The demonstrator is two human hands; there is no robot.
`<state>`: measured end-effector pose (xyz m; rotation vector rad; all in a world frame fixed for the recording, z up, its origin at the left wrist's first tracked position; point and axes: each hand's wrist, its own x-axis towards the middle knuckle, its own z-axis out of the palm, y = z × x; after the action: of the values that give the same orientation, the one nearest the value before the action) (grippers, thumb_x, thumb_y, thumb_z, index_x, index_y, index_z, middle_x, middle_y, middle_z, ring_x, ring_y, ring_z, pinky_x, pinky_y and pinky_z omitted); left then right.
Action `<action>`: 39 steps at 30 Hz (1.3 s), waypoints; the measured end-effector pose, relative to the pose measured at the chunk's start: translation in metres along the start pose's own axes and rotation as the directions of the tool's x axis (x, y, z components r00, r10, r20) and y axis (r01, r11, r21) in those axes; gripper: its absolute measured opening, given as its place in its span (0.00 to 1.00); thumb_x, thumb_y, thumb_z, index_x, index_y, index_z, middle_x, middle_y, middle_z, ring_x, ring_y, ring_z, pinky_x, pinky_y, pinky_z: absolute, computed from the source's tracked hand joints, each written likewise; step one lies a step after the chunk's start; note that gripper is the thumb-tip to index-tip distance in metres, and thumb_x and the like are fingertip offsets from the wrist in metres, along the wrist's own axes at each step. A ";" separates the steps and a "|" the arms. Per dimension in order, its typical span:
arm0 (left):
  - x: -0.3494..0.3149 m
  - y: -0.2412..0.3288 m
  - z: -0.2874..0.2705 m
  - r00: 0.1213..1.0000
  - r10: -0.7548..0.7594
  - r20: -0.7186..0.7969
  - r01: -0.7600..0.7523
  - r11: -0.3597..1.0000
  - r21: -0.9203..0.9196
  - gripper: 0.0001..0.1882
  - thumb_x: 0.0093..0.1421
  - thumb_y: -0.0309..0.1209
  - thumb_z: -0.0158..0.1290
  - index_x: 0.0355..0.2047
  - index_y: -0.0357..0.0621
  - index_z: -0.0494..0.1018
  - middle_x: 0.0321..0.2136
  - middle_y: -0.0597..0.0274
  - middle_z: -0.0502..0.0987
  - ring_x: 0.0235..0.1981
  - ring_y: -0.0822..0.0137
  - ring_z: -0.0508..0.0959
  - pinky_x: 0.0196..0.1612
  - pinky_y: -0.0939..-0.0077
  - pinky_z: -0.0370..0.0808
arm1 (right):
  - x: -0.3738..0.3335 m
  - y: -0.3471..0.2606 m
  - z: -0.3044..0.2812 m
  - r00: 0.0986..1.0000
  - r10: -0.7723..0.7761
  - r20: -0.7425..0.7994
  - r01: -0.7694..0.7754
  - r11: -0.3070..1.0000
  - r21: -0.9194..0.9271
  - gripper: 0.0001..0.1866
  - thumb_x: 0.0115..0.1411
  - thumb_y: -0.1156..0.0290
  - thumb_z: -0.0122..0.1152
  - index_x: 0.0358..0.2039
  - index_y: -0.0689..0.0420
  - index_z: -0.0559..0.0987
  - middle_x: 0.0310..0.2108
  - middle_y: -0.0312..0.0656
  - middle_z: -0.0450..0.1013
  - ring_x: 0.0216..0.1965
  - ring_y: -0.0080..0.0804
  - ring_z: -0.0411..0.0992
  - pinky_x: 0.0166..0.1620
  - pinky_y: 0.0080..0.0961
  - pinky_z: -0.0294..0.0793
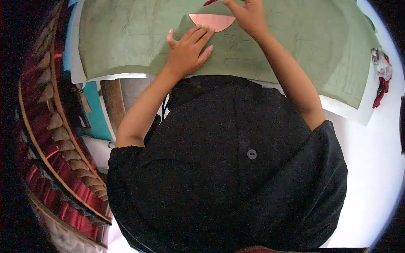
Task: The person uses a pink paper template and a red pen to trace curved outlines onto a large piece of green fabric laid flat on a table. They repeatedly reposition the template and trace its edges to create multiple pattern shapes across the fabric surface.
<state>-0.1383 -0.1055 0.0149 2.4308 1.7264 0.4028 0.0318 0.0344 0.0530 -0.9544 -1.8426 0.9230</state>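
1. Head view, grip: the left hand [192,47] lies palm down with its fingers spread, nothing inside it; its fingertips press on the lower edge of a pink half-round piece [213,21]. The right hand [249,16] is bent into a narrow pinch about a slim dark-red tool [210,2]; the upper edge of the view cuts both off, so the full grip cannot be made out.
2. Head view, place: the pink half-round piece lies flat near the top of the view, straight edge away from the person, curve toward them. The tool's tip is just beyond it, apart from it.
3. Head view, count: two hands, one pink half-round piece, one dark-red tool, one dark round button [252,154] on the person's black garment [190,189].
4. Head view, surface and room: a green cloth [303,55], marked with faint dark lines, covers a white sheet [342,110]. Right of it rests a bundle [382,69] of clear plastic and dark red material. At left stand a turquoise panel [98,111] and deep-red drapery [38,109] with curved brown bands.
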 end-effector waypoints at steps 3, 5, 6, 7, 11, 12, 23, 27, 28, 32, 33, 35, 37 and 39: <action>0.001 0.000 -0.001 0.999 0.015 -0.047 -0.013 0.999 0.046 0.24 0.60 0.46 0.47 0.56 0.59 0.67 0.56 0.71 0.68 0.58 0.70 0.66 0.56 0.35 0.45 | -0.009 0.014 0.023 0.992 0.123 -0.007 -0.121 0.985 0.124 0.10 0.57 0.67 0.62 0.32 0.61 0.77 0.29 0.39 0.76 0.34 0.30 0.74 0.39 0.28 0.71; 0.003 -0.001 -0.001 0.997 0.033 -0.065 -0.028 0.997 0.073 0.23 0.60 0.46 0.46 0.55 0.59 0.68 0.55 0.72 0.68 0.59 0.67 0.65 0.56 0.35 0.47 | -0.010 0.012 0.029 0.998 0.058 -0.021 -0.057 0.997 0.057 0.10 0.57 0.67 0.63 0.31 0.61 0.76 0.29 0.39 0.76 0.33 0.30 0.74 0.40 0.28 0.71; 0.003 -0.001 -0.001 0.997 0.034 -0.069 -0.029 0.997 0.070 0.22 0.60 0.46 0.46 0.54 0.59 0.68 0.55 0.72 0.69 0.59 0.67 0.65 0.56 0.35 0.47 | -0.011 0.011 0.032 0.999 0.025 -0.028 -0.024 0.999 0.023 0.10 0.57 0.68 0.63 0.31 0.61 0.76 0.28 0.39 0.75 0.32 0.30 0.74 0.40 0.28 0.70; 0.004 -0.001 -0.001 0.997 0.039 -0.074 -0.034 0.997 0.067 0.22 0.60 0.46 0.46 0.54 0.59 0.69 0.54 0.72 0.69 0.59 0.66 0.65 0.56 0.35 0.48 | -0.012 0.011 0.035 0.999 0.040 -0.026 -0.040 0.999 0.020 0.10 0.57 0.68 0.63 0.31 0.61 0.76 0.28 0.39 0.75 0.32 0.30 0.73 0.40 0.28 0.70; 0.010 -0.003 -0.002 0.997 0.052 -0.055 -0.049 0.997 0.060 0.21 0.59 0.45 0.47 0.51 0.58 0.71 0.52 0.71 0.71 0.58 0.66 0.66 0.56 0.35 0.49 | -0.015 0.014 0.045 0.996 0.073 -0.048 -0.069 0.993 0.092 0.10 0.57 0.68 0.63 0.31 0.60 0.74 0.29 0.40 0.74 0.32 0.29 0.72 0.39 0.27 0.70; 0.011 -0.003 -0.002 0.996 0.060 -0.061 -0.056 0.996 0.065 0.21 0.59 0.45 0.47 0.51 0.58 0.71 0.52 0.71 0.71 0.58 0.66 0.66 0.56 0.35 0.49 | -0.016 0.014 0.046 0.995 0.075 -0.060 -0.067 0.989 0.131 0.10 0.57 0.68 0.63 0.31 0.60 0.74 0.29 0.40 0.73 0.32 0.28 0.72 0.39 0.26 0.70; 0.008 -0.007 0.005 0.991 0.081 -0.109 -0.074 0.995 0.066 0.20 0.58 0.44 0.48 0.51 0.59 0.71 0.51 0.71 0.71 0.57 0.66 0.66 0.55 0.35 0.48 | -0.017 0.015 0.045 0.997 0.082 -0.014 -0.081 0.992 0.100 0.08 0.58 0.70 0.61 0.31 0.61 0.73 0.29 0.40 0.72 0.32 0.28 0.71 0.38 0.26 0.69; 0.009 -0.006 0.002 0.992 0.077 -0.103 -0.071 0.995 0.067 0.20 0.58 0.44 0.48 0.50 0.59 0.72 0.51 0.71 0.71 0.57 0.66 0.67 0.55 0.36 0.48 | -0.016 0.013 0.046 0.998 0.027 -0.065 -0.016 0.987 0.160 0.08 0.58 0.71 0.61 0.31 0.62 0.73 0.30 0.41 0.72 0.33 0.31 0.70 0.39 0.28 0.69; 0.009 -0.006 0.001 0.992 0.075 -0.098 -0.068 0.995 0.071 0.20 0.58 0.44 0.48 0.50 0.59 0.72 0.51 0.71 0.71 0.57 0.66 0.67 0.55 0.36 0.48 | -0.015 0.012 0.045 0.999 0.022 -0.044 -0.018 0.996 0.090 0.08 0.58 0.70 0.61 0.31 0.62 0.73 0.30 0.42 0.72 0.34 0.32 0.71 0.40 0.29 0.69; 0.010 -0.006 0.000 0.994 0.067 -0.090 -0.062 0.996 0.061 0.19 0.58 0.44 0.48 0.50 0.60 0.72 0.51 0.72 0.72 0.56 0.66 0.67 0.55 0.35 0.47 | -0.009 0.012 0.039 1.000 -0.002 0.019 0.004 0.996 -0.094 0.10 0.57 0.68 0.61 0.31 0.62 0.74 0.32 0.44 0.73 0.35 0.38 0.72 0.40 0.33 0.69; 0.011 -0.006 -0.001 0.994 0.065 -0.088 -0.060 0.996 0.059 0.19 0.58 0.44 0.48 0.50 0.60 0.72 0.50 0.72 0.72 0.56 0.67 0.68 0.54 0.35 0.46 | -0.008 0.012 0.037 1.000 -0.010 0.028 0.013 0.993 -0.115 0.10 0.57 0.68 0.61 0.32 0.61 0.74 0.32 0.44 0.73 0.35 0.39 0.72 0.40 0.34 0.69; 0.012 -0.005 -0.003 0.994 0.062 -0.085 -0.058 0.997 0.053 0.19 0.57 0.43 0.49 0.49 0.61 0.72 0.49 0.73 0.73 0.55 0.67 0.68 0.54 0.34 0.46 | -0.007 0.013 0.030 0.999 0.008 0.046 -0.003 0.994 -0.109 0.10 0.57 0.67 0.61 0.33 0.61 0.74 0.33 0.44 0.73 0.36 0.40 0.72 0.42 0.34 0.69; 0.012 -0.006 -0.006 0.998 0.051 -0.034 -0.050 0.998 0.039 0.19 0.59 0.43 0.48 0.51 0.61 0.71 0.51 0.72 0.72 0.56 0.67 0.68 0.55 0.33 0.42 | -0.010 0.014 0.020 0.998 0.024 0.057 -0.016 0.990 -0.138 0.11 0.57 0.68 0.62 0.34 0.61 0.74 0.34 0.44 0.74 0.37 0.40 0.73 0.43 0.33 0.69; 0.013 -0.005 -0.008 0.999 0.037 -0.002 -0.037 0.999 0.037 0.19 0.59 0.42 0.48 0.52 0.62 0.71 0.52 0.72 0.72 0.57 0.66 0.68 0.55 0.32 0.40 | -0.017 0.015 0.004 0.997 0.043 0.066 -0.031 0.985 -0.169 0.11 0.57 0.69 0.62 0.35 0.62 0.74 0.34 0.44 0.74 0.38 0.38 0.73 0.44 0.33 0.70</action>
<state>-0.1416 -0.0921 0.0230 2.4926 1.7067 0.3822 0.0379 0.0248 0.0327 -1.0737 -1.9927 0.8426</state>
